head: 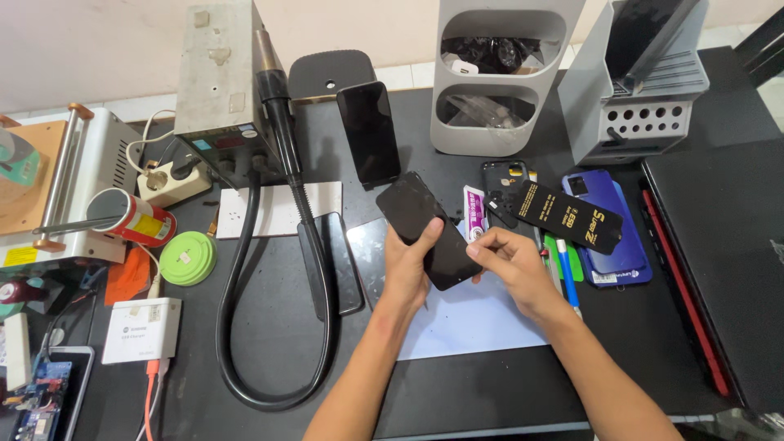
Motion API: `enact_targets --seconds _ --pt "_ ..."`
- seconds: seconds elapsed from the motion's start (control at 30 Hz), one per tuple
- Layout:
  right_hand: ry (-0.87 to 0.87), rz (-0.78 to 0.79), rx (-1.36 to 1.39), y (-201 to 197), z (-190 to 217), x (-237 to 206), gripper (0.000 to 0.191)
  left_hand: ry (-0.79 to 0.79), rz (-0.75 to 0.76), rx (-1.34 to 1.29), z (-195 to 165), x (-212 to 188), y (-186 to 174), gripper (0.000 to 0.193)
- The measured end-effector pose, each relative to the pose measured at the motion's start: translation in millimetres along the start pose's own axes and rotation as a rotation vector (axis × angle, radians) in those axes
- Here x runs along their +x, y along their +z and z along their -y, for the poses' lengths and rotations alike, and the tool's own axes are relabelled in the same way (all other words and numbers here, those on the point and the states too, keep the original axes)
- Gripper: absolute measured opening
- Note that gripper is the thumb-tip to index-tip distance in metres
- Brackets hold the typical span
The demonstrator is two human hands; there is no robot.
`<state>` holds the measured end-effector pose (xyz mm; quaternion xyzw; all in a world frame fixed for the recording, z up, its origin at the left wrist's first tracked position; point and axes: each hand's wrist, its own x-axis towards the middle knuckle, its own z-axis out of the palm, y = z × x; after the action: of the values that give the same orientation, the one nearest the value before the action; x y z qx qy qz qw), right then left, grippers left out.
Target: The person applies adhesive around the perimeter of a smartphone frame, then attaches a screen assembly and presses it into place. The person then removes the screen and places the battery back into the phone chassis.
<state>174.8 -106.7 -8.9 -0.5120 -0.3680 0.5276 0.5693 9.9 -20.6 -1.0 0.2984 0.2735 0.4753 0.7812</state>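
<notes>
Black glass panel [429, 230], phone-sized, is held tilted above the dark surface [269, 327], lifted clear of a pale blue sheet [482, 322] lying beneath the hands. Left hand [406, 265] is closed around the panel's lower left edge, thumb across the front face and fingers behind, which steadies it. Right hand [508, 260] is pinched at the panel's right edge, thumb and forefinger together on what may be a film tab; too small to confirm. This two-hand hold leaves the face open to view.

Around the hands: a second dark phone [369, 132] leans upright against a black stand [331, 75], and a further flat dark device [336, 260] lies just left of the left hand. A hot-air handle with black hose [237, 327] loops from a grey station [220, 77]. A black packet with gold print [563, 214] overlaps a blue phone back [614, 229] to the right. A grey two-tier bin [498, 77] and a grey tool rack [641, 90] stand at the rear. A green round tape case [188, 258] sits left, well apart.
</notes>
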Motion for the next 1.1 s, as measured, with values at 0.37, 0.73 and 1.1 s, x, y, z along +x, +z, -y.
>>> enact_targets --seconds 0.37,0.73,1.1 --pt "-0.019 0.016 -0.05 6 8 0 0.011 0.025 -0.054 -0.004 -6 0 1 0.05" --pt "-0.074 -0.111 -0.145 -1 -15 2 0.03 -0.002 0.011 0.047 2 -3 6 0.055" --pt "-0.103 -0.098 -0.151 6 -2 0 0.029 0.028 0.038 0.076 -3 -3 3 0.054"
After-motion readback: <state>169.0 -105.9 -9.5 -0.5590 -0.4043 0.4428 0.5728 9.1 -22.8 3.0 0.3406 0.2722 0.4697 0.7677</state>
